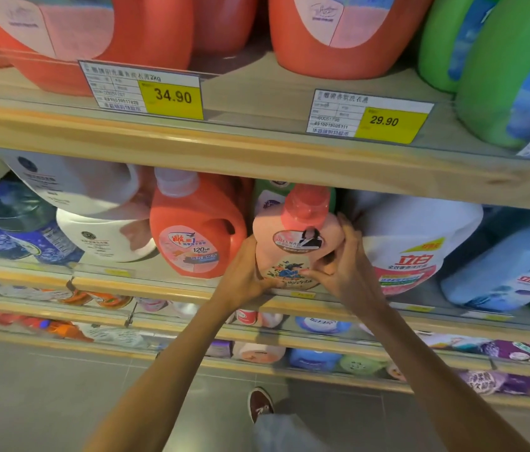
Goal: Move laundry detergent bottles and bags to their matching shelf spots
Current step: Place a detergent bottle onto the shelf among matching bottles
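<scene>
Standing upright at the front edge of the middle shelf [146,288], the pink bottle [296,256] with the darker pink cap is held between both hands. The left hand [247,272] is at the lower left side of the pink bottle. Its fingers are curled round that side and its thumb lies along the bottom of the front label. The right hand [343,262] is at the right side of the pink bottle. Its fingers are bent over the right shoulder, not far under the cap, and its thumb presses on the front, beside the flower picture. So both hands grip the pink bottle, one from each side, and the round sticker shows between them. Whether the base of the pink bottle rests on the shelf or is a little above it, I cannot tell, because the hands cover it.

Just left of the pink bottle stands an orange-red bottle [195,230] with a handle and a pale cap, very near the left hand. Just right of the pink bottle is a big white bottle [416,233] with red letters, close against the right hand. Behind the pink bottle a green bottle [268,190] shows partly. Above the pink bottle, on the upper shelf [257,154], are large red bottles [338,34] and two yellow price tags, 34.90 [172,96] and 29.90 [384,120]. Below the pink bottle, on the floor [45,402], one dark red shoe [258,402] is seen.
</scene>
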Demonstrator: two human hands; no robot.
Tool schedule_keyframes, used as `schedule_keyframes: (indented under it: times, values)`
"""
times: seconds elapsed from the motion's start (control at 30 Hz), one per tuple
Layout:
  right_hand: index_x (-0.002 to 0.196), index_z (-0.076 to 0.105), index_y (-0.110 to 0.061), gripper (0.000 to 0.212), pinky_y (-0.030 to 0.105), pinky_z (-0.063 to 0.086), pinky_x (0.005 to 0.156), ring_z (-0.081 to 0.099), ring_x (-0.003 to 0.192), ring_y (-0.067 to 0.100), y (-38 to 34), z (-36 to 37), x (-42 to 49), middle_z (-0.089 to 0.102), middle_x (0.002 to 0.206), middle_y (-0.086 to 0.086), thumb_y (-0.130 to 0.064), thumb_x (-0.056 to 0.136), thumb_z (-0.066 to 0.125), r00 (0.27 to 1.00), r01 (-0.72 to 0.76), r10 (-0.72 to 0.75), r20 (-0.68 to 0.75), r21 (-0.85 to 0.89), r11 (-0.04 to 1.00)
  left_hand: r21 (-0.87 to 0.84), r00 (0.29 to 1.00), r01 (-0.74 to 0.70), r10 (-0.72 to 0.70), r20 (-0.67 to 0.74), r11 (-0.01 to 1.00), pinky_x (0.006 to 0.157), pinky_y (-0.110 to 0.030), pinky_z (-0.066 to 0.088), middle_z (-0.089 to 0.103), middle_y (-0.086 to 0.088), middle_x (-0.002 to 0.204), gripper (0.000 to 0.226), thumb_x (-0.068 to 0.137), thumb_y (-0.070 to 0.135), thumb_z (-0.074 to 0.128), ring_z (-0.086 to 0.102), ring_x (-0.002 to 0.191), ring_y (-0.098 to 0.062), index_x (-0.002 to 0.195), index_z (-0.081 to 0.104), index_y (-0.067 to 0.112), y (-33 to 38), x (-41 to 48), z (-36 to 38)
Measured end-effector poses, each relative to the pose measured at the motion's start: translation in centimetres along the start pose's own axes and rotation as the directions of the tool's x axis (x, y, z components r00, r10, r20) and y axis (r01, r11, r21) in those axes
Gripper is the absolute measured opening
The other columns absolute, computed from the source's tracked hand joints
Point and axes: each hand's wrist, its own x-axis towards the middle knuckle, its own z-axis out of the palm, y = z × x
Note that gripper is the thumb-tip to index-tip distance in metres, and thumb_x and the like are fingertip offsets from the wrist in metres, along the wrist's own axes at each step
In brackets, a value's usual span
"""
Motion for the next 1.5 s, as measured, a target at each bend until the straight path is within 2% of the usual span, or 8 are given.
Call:
schedule_keyframes:
  times: [0.23,0.4,0.53,0.73,0.87,1.0,1.1,1.5]
  values:
    - [0.142,0.026,-0.011,0.107,0.042,0.059,0.073,0.067,0.102,0.041,-1.2,-0.5,-1.4,0.059,0.127,0.024,-0.057,0.062,0.081,0.978,0.162,-0.189,-0.086,-0.253,0.954,0.087,0.999,0.044,-0.041,-0.034,0.995,0.093,-0.016,0.038,0.054,0.000,0.134,0.090,0.066,0.057,0.080,0.049,0.121,-0.009,0.138,0.048,0.012,0.3,-1.4,0.4]
    - [0.134,0.034,-0.003,0.092,0.042,0.058,0.063,0.069,0.090,0.041,-1.7,-0.3,-2.6,0.063,0.116,0.026,-0.067,0.076,0.063,0.948,0.228,-0.289,-0.136,-0.346,0.910,0.111,0.997,-0.032,0.039,-0.069,0.993,0.100,-0.022,0.042,0.062,-0.010,0.131,0.066,0.087,0.054,0.059,0.055,0.121,-0.019,0.131,0.058,0.005,1.4,-3.6,0.0]
    - [0.131,0.037,-0.005,0.084,0.037,0.053,0.061,0.056,0.097,0.027,-3.2,-1.4,-3.5,0.049,0.120,0.010,-0.063,0.077,0.064,0.881,0.333,-0.426,-0.206,-0.370,0.867,0.129,0.975,-0.104,0.127,-0.181,0.986,0.105,-0.029,0.043,0.059,-0.012,0.134,0.059,0.088,0.039,0.063,0.052,0.124,-0.016,0.132,0.056,0.001,3.5,-5.2,-0.9]
    - [0.146,0.023,-0.030,0.111,0.046,0.055,0.077,0.061,0.109,0.032,-8.2,-5.2,-5.4,0.054,0.132,0.009,-0.045,0.060,0.091,0.985,0.153,-0.165,-0.047,-0.190,0.970,0.140,0.981,-0.048,0.073,-0.181,0.989,0.089,-0.025,0.048,0.062,-0.001,0.128,0.068,0.076,0.044,0.084,0.051,0.113,-0.002,0.127,0.061,0.007,6.2,-8.7,-4.2]
    - [0.144,0.010,-0.050,0.121,0.042,0.052,0.089,0.056,0.123,0.020,-11.4,-7.6,-7.5,0.047,0.148,-0.005,-0.047,0.056,0.093,0.998,0.065,-0.064,0.029,-0.033,0.997,-0.091,0.989,-0.011,-0.003,-0.149,0.996,0.086,-0.016,0.049,0.056,0.008,0.130,0.086,0.068,0.025,0.092,0.054,0.111,0.000,0.137,0.042,0.023,10.3,-13.1,-6.2]
    - [0.147,0.016,-0.050,0.125,0.044,0.056,0.089,0.055,0.125,0.012,-13.2,-9.2,-9.2,0.044,0.149,-0.017,-0.052,0.049,0.094,0.998,0.037,-0.045,0.050,0.148,0.988,-0.320,0.989,-0.026,-0.022,-0.143,0.947,0.082,-0.023,0.057,0.052,0.000,0.134,0.084,0.072,0.018,0.090,0.057,0.119,-0.005,0.133,0.036,0.038,12.9,-16.9,-6.6]
    - [0.146,0.024,-0.049,0.118,0.046,0.053,0.095,0.051,0.128,0.005,-14.4,-10.6,-10.3,0.046,0.144,-0.023,-0.049,0.051,0.095,0.999,0.010,-0.018,0.035,0.237,0.971,-0.438,0.985,-0.029,-0.048,-0.163,0.898,0.082,-0.034,0.061,0.054,-0.008,0.134,0.084,0.075,0.014,0.087,0.060,0.122,-0.022,0.139,0.035,0.029,14.5,-18.8,-6.3]
    - [0.150,0.028,-0.046,0.118,0.038,0.051,0.099,0.057,0.116,0.002,-14.7,-18.3,-15.1,0.056,0.133,-0.021,-0.047,0.052,0.094,0.996,-0.082,0.077,0.034,0.215,0.973,-0.605,0.988,0.034,-0.119,-0.101,0.796,0.078,-0.048,0.062,0.071,-0.008,0.117,0.074,0.075,0.015,0.087,0.072,0.107,-0.026,0.136,0.047,0.030,22.4,-22.4,-2.2]
